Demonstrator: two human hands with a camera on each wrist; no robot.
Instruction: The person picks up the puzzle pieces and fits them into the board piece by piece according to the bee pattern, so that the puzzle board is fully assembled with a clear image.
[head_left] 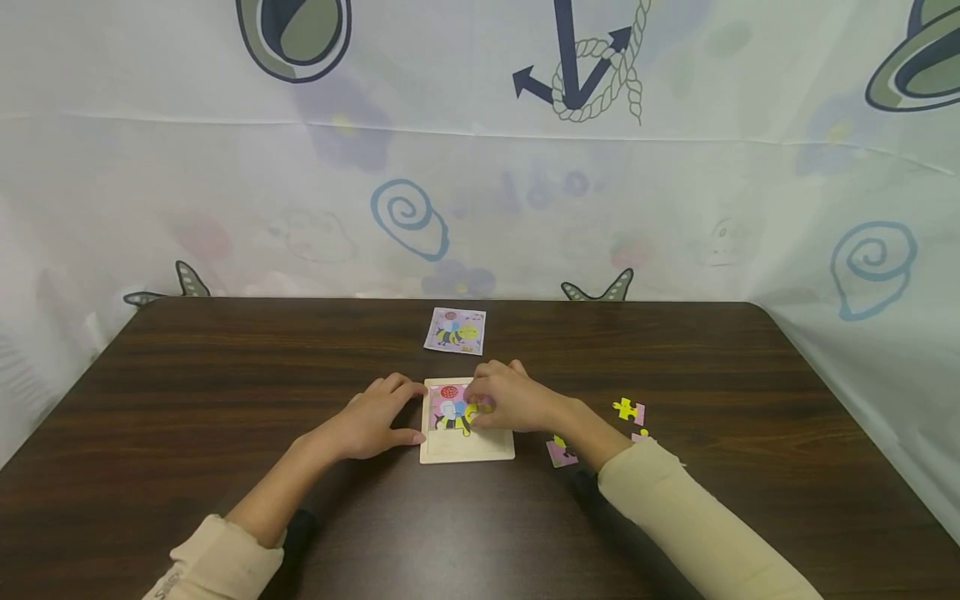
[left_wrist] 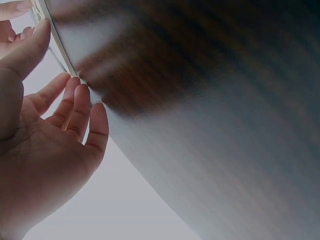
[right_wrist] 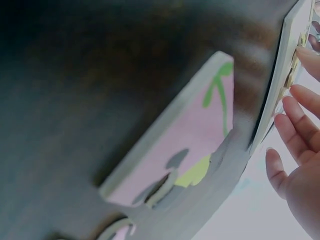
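Note:
A light wooden puzzle board (head_left: 467, 450) lies on the table, its upper part filled with pieces of a bee picture (head_left: 450, 408); its lower strip shows bare wood. My left hand (head_left: 372, 421) rests at the board's left edge, thumb low and fingertips higher, touching the frame. Over the board's right side my right hand (head_left: 517, 398) pinches a yellow puzzle piece (head_left: 483, 406), largely hidden by the fingers. In the right wrist view, that thumb and index finger meet the board's surface. Right of the board lies a pink corner puzzle piece (right_wrist: 200, 130).
More loose pieces, one yellow and pink (head_left: 628, 408) and another by the sleeve (head_left: 640, 435), lie to the right, partly behind the right forearm. A printed bee picture card (head_left: 455, 332) lies beyond the board. A patterned white cloth (head_left: 480, 167) hangs behind the dark table (head_left: 225, 375).

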